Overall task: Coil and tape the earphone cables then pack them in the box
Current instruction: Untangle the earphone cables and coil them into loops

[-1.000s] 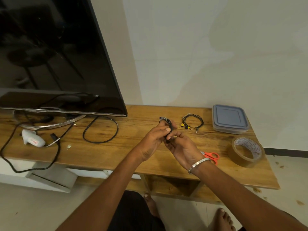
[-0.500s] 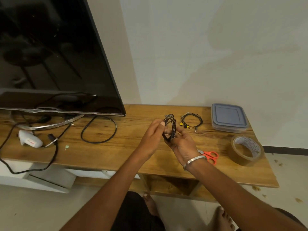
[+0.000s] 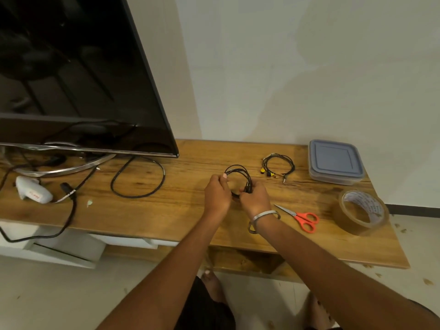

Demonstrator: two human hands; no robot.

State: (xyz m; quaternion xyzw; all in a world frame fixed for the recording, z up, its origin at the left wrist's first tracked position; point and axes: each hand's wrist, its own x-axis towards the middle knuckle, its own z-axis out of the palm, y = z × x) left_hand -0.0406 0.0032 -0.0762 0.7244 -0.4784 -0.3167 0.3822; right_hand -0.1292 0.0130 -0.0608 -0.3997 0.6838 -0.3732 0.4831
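Near the middle of the frame, the left hand (image 3: 217,195) and the right hand (image 3: 256,198) hold a coiled black earphone cable (image 3: 239,178) between them, just above the wooden bench (image 3: 181,206). The fingers of the left hand pinch the coil's left side; the fingers of the right hand are curled round its lower right part. The loops stand up between the 2 hands. A metal bangle (image 3: 264,216) sits on the right wrist.

To the upper right of the hands, a second earphone cable (image 3: 278,166) with yellow buds lies coiled flat on the bench. Further right stands the box (image 3: 335,161), its grey-blue lid closed. A roll of brown tape (image 3: 363,211) stands at the right edge, and red-handled scissors (image 3: 301,217) lie between it and the right wrist. In the upper left a dark television (image 3: 71,75) stands on the bench, with a loose black cord (image 3: 138,177) and a white device (image 3: 33,189) below it.
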